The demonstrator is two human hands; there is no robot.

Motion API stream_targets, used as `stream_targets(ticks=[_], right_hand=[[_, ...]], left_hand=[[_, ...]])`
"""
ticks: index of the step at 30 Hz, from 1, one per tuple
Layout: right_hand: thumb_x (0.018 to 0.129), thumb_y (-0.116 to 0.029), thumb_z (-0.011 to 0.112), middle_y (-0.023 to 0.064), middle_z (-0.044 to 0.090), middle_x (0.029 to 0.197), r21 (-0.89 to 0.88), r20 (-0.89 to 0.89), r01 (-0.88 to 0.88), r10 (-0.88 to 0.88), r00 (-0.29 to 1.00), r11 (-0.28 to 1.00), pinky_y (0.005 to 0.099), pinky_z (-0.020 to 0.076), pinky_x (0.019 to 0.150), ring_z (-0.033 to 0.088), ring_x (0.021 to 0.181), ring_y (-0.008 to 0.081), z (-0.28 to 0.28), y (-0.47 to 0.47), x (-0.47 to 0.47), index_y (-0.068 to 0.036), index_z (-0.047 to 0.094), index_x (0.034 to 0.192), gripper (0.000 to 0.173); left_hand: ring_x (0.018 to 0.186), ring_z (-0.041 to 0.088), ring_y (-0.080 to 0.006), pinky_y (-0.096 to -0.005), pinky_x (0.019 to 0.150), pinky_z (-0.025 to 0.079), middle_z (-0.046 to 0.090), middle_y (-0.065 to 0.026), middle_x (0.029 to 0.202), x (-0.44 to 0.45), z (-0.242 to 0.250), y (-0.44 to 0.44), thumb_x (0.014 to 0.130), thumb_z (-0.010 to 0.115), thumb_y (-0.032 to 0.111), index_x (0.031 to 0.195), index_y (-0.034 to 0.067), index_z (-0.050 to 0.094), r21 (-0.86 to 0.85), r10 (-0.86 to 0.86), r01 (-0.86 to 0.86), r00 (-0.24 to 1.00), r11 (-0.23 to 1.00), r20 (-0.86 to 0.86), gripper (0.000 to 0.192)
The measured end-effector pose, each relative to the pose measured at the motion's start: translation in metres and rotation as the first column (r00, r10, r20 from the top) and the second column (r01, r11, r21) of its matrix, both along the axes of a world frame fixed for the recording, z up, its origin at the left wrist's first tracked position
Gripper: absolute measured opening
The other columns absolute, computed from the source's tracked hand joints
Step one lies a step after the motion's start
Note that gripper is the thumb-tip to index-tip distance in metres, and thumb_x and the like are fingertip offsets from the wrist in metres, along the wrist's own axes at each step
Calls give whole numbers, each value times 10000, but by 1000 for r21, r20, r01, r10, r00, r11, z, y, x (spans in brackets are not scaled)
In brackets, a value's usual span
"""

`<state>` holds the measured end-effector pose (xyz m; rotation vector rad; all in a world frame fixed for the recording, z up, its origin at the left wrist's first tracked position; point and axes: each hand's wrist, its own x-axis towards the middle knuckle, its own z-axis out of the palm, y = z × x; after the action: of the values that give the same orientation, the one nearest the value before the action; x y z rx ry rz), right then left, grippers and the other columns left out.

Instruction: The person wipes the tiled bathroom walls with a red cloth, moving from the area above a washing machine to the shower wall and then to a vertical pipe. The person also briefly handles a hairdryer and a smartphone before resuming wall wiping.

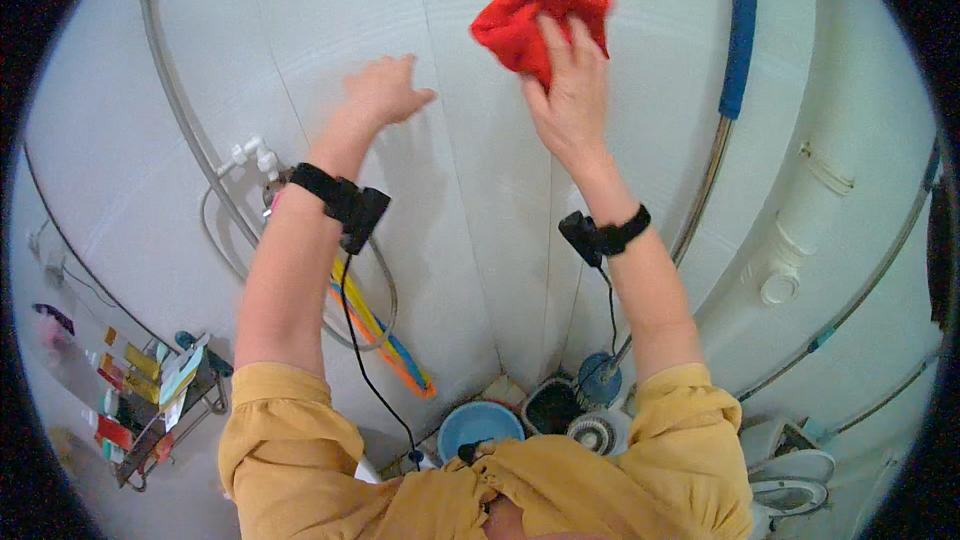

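Note:
Against the pale wall panels [480,165], my right hand [570,82] presses a crumpled red cloth [517,22], its fingers spread over the lower right part of it. My left hand [390,90] is raised to the left of the cloth, fingers apart and holding nothing; whether it touches the wall I cannot tell. Both wrists wear black straps with a small black device and a cable. A grey shower hose [172,105] runs down the wall left of my left hand. To the right of my right hand stands a pole with a blue sleeve [739,30].
White pipe fittings [255,154] and colourful strips [382,337] are by my left forearm. A loaded wire shelf [157,412] is at lower left. Below are a blue basin [480,424] and a dark bucket [551,405]. A white drainpipe [795,225] and toilet [791,495] are at right.

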<state>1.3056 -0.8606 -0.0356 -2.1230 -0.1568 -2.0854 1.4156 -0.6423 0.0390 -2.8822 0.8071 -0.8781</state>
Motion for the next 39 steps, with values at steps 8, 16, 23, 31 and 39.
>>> stream_targets(ticks=[8,16,23,31,39], right_hand=[[874,-296,751,262,284,1592,-113,75,154,-146,986,982,637,399,1081,347,1415,521,112,-22,54,-315,402,1560,769],[1022,-349,471,324,613,1302,211,-71,-176,194,978,962,581,455,998,569,1175,549,238,-47,39,-94,396,1500,546],[1027,-358,459,345,637,1233,121,48,-215,210,976,969,568,466,995,589,1148,550,283,-111,77,-85,378,1510,561],[1024,-296,478,339,658,1200,112,62,-194,188,980,974,560,497,955,616,1107,547,258,-135,80,-134,369,1537,549],[1014,-249,473,335,656,1206,45,-78,-88,91,993,995,561,501,951,620,1095,545,173,-133,58,-112,327,1562,584]], left_hand=[[1370,503,-371,-641,1076,406,517,-223,1470,-43,7,-87,870,762,434,1529,27,355,-122,-420,440,894,890,158,875],[1513,224,-479,-580,1194,245,208,-328,1619,-33,-1,-161,883,768,329,1593,-17,178,-428,-560,738,675,521,480,986],[1556,143,-425,-589,1215,154,162,-276,1668,-25,-30,-208,911,676,260,1626,57,203,-567,-316,698,710,438,629,881],[1550,205,-390,-578,1221,170,215,-226,1675,-21,-33,-211,885,674,206,1624,78,249,-560,-283,735,670,382,687,862],[1515,273,-418,-584,1201,223,276,-257,1640,-14,-33,-213,928,620,223,1589,80,328,-511,-266,793,598,331,756,736]])
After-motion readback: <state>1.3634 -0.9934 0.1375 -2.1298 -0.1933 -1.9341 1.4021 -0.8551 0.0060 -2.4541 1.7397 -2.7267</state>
